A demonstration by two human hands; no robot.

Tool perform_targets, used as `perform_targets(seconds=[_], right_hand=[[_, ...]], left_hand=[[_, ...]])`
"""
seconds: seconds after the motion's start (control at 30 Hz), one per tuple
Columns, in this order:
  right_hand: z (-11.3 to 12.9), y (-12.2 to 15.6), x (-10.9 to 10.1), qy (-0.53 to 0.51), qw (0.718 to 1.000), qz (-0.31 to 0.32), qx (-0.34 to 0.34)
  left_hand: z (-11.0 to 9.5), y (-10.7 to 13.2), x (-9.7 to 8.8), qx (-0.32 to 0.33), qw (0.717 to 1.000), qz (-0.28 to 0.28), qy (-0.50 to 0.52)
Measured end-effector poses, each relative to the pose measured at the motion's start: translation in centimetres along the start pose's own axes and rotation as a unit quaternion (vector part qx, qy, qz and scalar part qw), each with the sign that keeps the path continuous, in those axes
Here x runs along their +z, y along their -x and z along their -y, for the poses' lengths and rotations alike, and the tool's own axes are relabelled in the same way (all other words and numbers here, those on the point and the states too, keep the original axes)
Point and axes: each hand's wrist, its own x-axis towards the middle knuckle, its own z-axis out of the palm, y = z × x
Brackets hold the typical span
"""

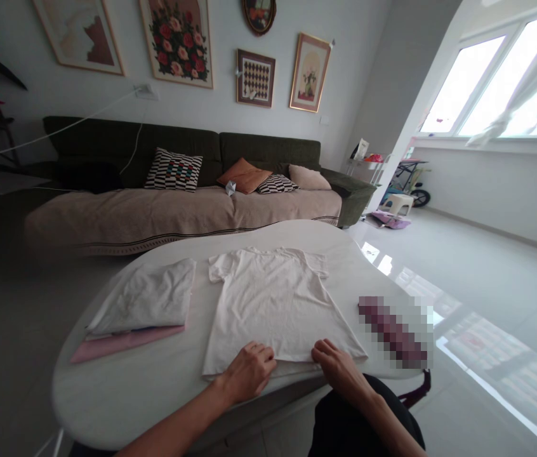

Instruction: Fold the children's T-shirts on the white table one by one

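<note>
A white T-shirt [278,304] lies spread on the white table, its neck and short sleeves toward the sofa and its hem toward me. My left hand [252,368] is closed on the hem, left of its middle. Farther right along the same hem, my right hand [338,365] is closed too, with the fingers curled over the fabric edge. Between the hands the upper layer of the hem sits slightly back from the lower one. The thumbs are mostly hidden.
Left of the shirt, a folded grey-white garment [147,298] rests on a folded pink one [128,344]. A blurred dark red item [392,333] lies at the right of the table [120,406]. Behind stands a green sofa [268,152] with cushions.
</note>
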Motion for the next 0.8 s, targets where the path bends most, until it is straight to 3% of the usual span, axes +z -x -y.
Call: perform_targets(seconds=[0.13, 0.43, 0.6, 0.8], right_hand=[[0.0, 0.7, -0.7, -0.057, 0.998, 0.008, -0.026], [0.8, -0.5, 0.9, 0.072, 0.997, -0.012, -0.026], [0.1, -0.9, 0.7, 0.056, 0.998, -0.007, -0.028], [0.0, -0.4, 0.5, -0.037, 0.999, -0.020, -0.020]], left_hand=[[-0.7, 0.5, -0.4, -0.012, 1.000, 0.006, 0.002], [-0.6, -0.2, 0.0, 0.016, 0.999, -0.014, -0.030], [-0.1, -0.5, 0.3, 0.049, 0.997, -0.008, -0.059], [0.6, -1.5, 0.5, -0.036, 0.997, -0.059, 0.040]])
